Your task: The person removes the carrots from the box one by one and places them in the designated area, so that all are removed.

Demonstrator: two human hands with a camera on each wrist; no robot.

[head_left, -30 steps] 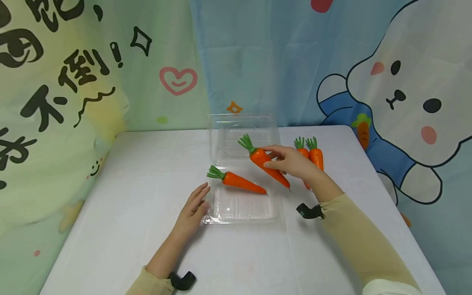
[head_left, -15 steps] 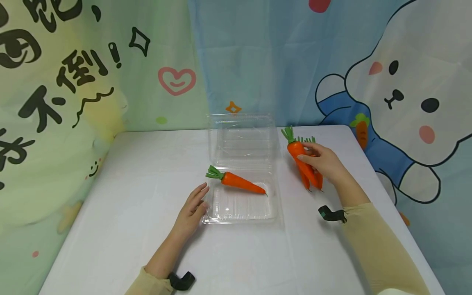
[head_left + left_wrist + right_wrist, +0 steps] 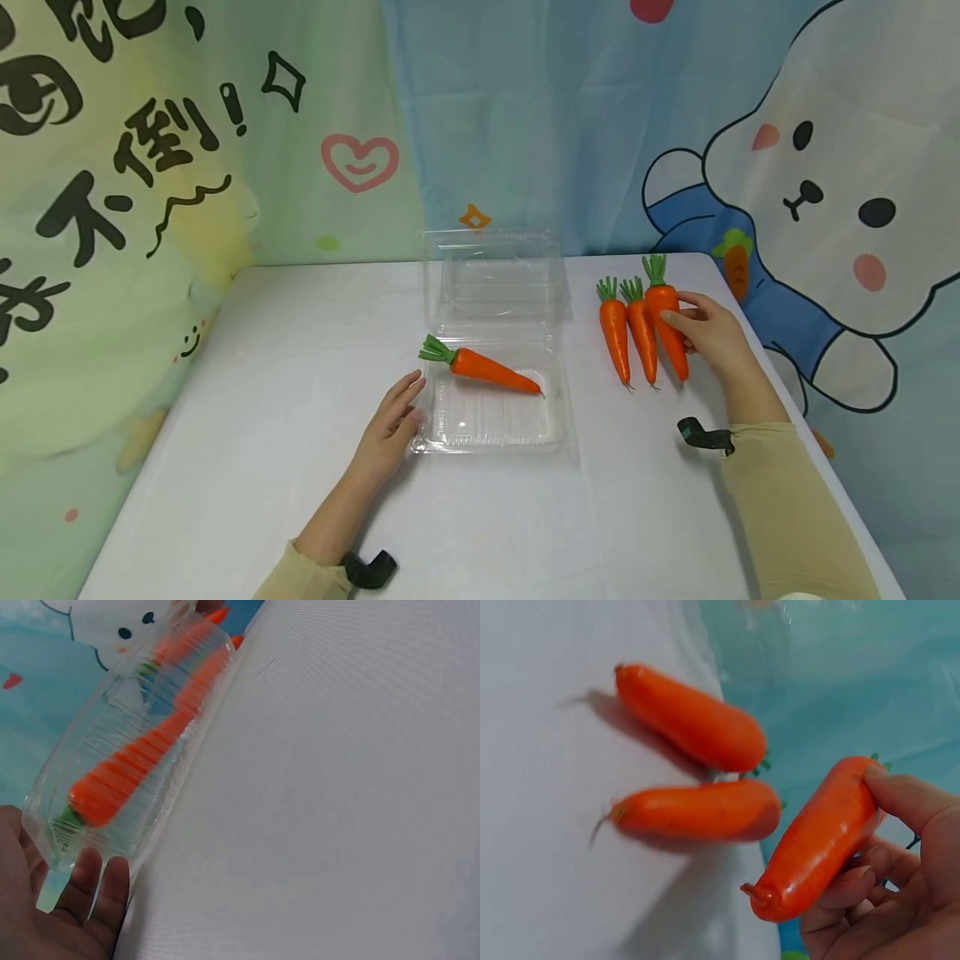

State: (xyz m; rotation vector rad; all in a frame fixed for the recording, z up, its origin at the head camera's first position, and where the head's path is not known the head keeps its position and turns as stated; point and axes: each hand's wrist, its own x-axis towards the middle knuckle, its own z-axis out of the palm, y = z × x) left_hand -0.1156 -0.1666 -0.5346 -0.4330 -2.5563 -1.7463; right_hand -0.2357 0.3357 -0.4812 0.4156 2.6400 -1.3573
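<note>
My right hand [image 3: 708, 333] pinches an orange carrot [image 3: 666, 329] with a green top between thumb and fingers. In the right wrist view this carrot [image 3: 821, 840] is raised, its tip towards the camera. Just left of it, two more carrots [image 3: 642, 337] [image 3: 614, 337] lie side by side on the table. A clear plastic clamshell box [image 3: 495, 429] lies with its lid [image 3: 495, 287] folded back. One carrot [image 3: 491, 371] rests slantwise in its base. Against the base's left edge, my left hand [image 3: 390, 425] rests with relaxed fingers; the left wrist view shows the fingertips [image 3: 88, 862] at the clear wall.
A white cloth covers the table [image 3: 247, 400]. Behind it hangs a printed curtain [image 3: 495, 117] with a cartoon rabbit at the right. Black curved camera mounts [image 3: 370, 571] sit at both wrists.
My right hand has carried its carrot from above the box to the right, over the two lying carrots and to their right side. The left hand and the box have stayed in place.
</note>
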